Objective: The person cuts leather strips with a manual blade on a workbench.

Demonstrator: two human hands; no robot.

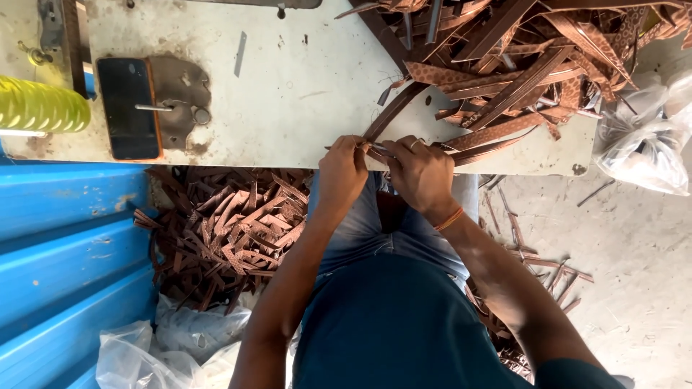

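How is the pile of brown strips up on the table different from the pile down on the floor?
The pile on the table holds long strips, some with a dotted pattern; the pile on the floor is made of shorter, plainer pieces. The table pile lies beyond the right hand, at the table's far right; the floor pile lies below the table edge, beside the left hand and the blue panel. Both are loose heaps of brown strips.

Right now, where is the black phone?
The black phone lies on the worn table, far left in the head view, beside the yellow-green spool.
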